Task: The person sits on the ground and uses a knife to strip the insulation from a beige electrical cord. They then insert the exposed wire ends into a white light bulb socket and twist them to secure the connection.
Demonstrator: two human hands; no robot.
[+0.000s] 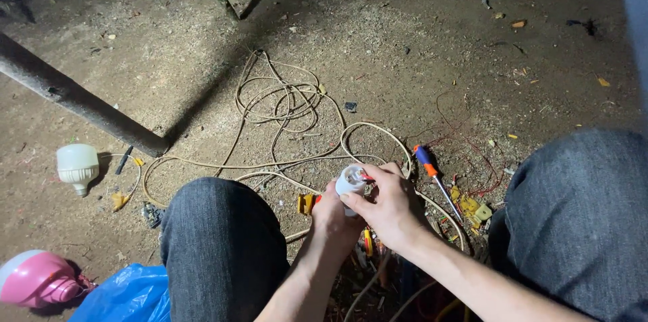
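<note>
Head view, looking down between two denim-clad knees at bare dirt ground (405, 38).

Left hand (334, 217): fingers closed around the underside of a small white lamp holder (350, 179), propping it upright at near centre so its top faces the camera.

Right hand (386, 204): fingers pinched together on the holder's top edge, beside a red wire end; it appears to steady or turn the part while the left supports it.

Cream cable (283, 102): loose coils lying far of the hands, trailing in toward them.

Orange-and-blue screwdriver (432, 177): flat on the ground just right of the hands, within reach.

White bulb (77, 167): on its side, far left, well apart.

Pink lamp (37, 278) and blue plastic bag (128, 295): near left corner.

Dark pipe (74, 99): crossing the left.
</note>
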